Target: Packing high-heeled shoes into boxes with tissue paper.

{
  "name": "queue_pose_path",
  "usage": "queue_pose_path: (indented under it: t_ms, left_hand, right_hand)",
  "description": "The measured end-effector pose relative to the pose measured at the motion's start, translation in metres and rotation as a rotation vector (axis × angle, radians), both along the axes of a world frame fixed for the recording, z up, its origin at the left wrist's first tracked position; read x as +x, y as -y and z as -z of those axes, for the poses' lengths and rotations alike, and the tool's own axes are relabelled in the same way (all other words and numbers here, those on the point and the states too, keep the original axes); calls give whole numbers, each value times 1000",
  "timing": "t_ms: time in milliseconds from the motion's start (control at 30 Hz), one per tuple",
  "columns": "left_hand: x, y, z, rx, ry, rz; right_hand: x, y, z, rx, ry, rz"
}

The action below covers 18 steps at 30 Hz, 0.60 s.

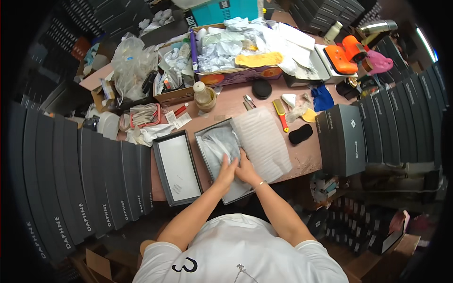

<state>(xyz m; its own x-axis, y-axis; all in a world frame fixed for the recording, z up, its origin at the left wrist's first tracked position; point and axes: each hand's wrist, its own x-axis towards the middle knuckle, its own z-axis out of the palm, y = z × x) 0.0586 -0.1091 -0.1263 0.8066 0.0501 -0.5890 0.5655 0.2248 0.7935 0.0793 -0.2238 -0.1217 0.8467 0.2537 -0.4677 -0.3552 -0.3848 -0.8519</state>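
Pink table (306, 153), and I see left hand (227, 171) and right hand (246, 171) on the wrapped bundle (214, 143), grip unclear; it's boxed, lid (178, 162) not yet on.

whatever lies under the tissue (214, 144) out of my sight, right edge of the box (239, 192) lost beneath foam wrap (262, 141), print in the lid (176, 160) too tiny to read, teal carton (222, 15) cut off up top, low boxes (361, 221) blurred in gloom

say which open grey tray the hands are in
The right tray, with the left hand and right hand at its wrapped bundle; the left tray, white inside, has neither.
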Motion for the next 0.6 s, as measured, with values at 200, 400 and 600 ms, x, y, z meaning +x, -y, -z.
queue_pose_path:
  t_ms: [200, 400, 600]
  left_hand:
    - [3, 14, 54, 495, 196, 158]
    - [9, -50, 25, 508, 378, 525]
    - [-47, -107, -27, 614, 495, -111]
  right_hand:
    - [-62, 65, -68, 158, -232, -267]
    - [-53, 135, 27, -157, 159, -33]
    - [-20, -39, -9, -391, 793, -345]
